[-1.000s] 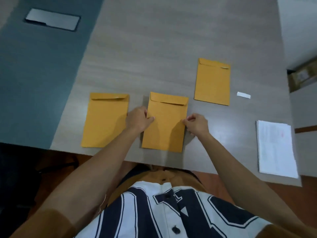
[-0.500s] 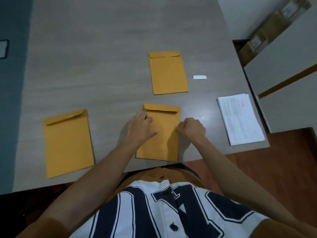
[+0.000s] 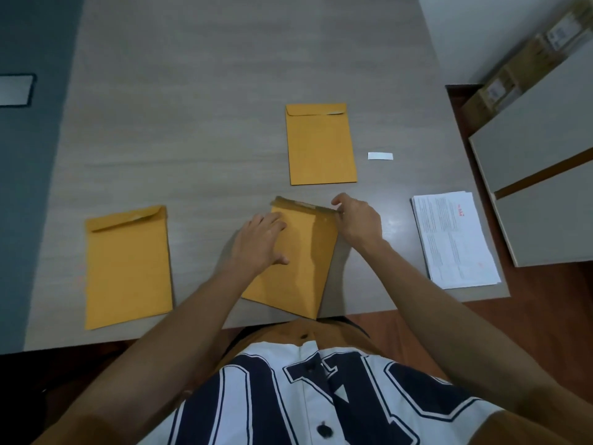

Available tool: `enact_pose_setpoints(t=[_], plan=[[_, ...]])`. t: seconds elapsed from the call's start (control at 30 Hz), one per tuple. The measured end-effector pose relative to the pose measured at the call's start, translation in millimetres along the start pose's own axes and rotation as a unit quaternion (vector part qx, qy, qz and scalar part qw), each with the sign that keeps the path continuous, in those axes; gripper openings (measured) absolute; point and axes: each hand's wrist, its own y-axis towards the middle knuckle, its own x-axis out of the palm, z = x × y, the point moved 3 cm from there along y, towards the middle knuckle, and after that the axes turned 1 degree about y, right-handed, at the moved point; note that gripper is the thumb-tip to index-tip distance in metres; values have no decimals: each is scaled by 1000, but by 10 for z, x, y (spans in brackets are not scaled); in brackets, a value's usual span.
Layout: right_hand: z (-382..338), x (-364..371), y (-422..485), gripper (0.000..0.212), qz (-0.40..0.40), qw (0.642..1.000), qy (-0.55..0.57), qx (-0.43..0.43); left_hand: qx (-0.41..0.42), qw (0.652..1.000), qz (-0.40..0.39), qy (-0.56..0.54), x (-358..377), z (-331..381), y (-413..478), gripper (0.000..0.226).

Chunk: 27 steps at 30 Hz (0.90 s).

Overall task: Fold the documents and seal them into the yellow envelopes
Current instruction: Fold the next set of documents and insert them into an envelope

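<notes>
Three yellow envelopes lie on the grey table [image 3: 192, 123]. The middle envelope [image 3: 305, 268] sits tilted at the near edge, its flap lifted. My left hand [image 3: 260, 240] rests flat on its left half with fingers spread. My right hand [image 3: 357, 220] pinches the flap at the envelope's top right corner. A second envelope [image 3: 126, 268] lies to the left with its flap down. The third envelope [image 3: 321, 146] lies farther back, flap down. A stack of white printed documents [image 3: 455, 242] lies at the right, near the table's corner.
A small white strip [image 3: 380, 156] lies right of the far envelope. A grey cabinet [image 3: 545, 187] stands close to the table's right edge, with cardboard boxes [image 3: 513, 75] behind it. A blue-grey surface [image 3: 25, 187] borders the table on the left.
My right hand has moved up from the middle envelope's right edge to its top corner and raised the flap. The envelope has turned a little. The camera view has shifted.
</notes>
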Motion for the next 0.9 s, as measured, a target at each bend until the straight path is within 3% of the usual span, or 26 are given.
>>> enact_pose_setpoints(t=[0.13, 0.37, 0.57, 0.9], plan=[[44, -4, 70, 25, -15, 999, 5, 30, 23, 998, -34, 46, -108, -83, 42, 95], [54, 120, -24, 13, -4, 1000, -12, -4, 40, 991, -75, 100, -217, -97, 107, 119], [46, 170, -121, 17, -20, 999, 6, -29, 45, 983, -81, 157, -268, -1, 203, 139], [-51, 170, -6, 23, -54, 995, 89, -12, 63, 978, -52, 193, -305, 84, 244, 134]])
